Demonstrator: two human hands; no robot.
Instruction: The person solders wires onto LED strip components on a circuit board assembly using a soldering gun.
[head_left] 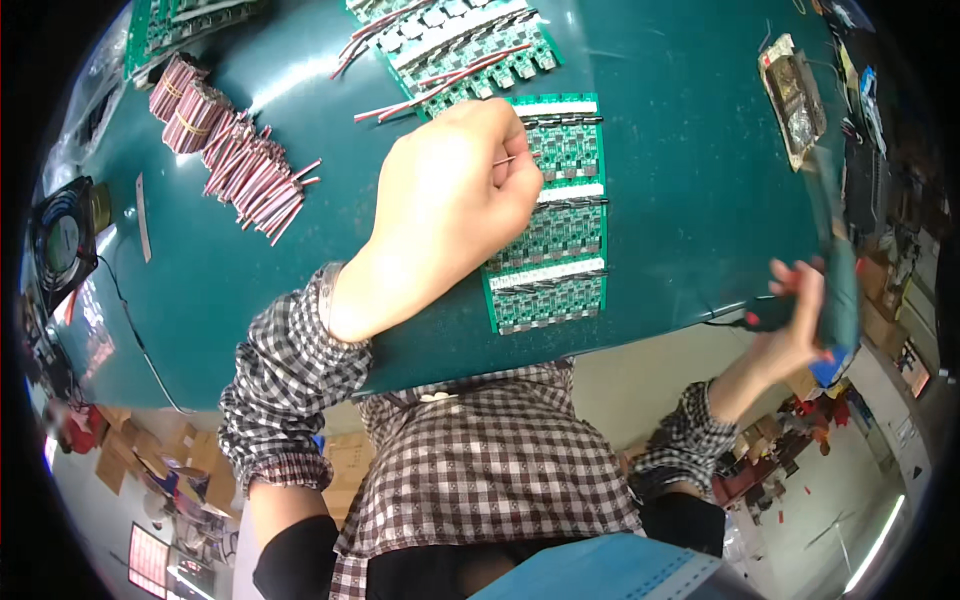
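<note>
My left hand (450, 190) is closed in a pinch over the upper left of a green circuit board panel (552, 235). A thin red wire (508, 160) shows between its thumb and fingers. Rows of small parts, white strips and black wires cross the panel. Off the table's right side, my right hand (800, 310) is wrapped round a green pistol-shaped soldering gun (840, 300). Motion smears the gun, and its upper end reaches toward a foil-like metal holder (793, 105). Above my left hand lies a second board panel (460, 50) with red and white wires across it.
Bundles of short red and white wires (245, 170) lie on the green table (330, 210) at left. More green boards (180, 30) are stacked at the far left. A black fan (65, 235) stands at the left edge, its cable running toward the front. Clutter lines the right edge.
</note>
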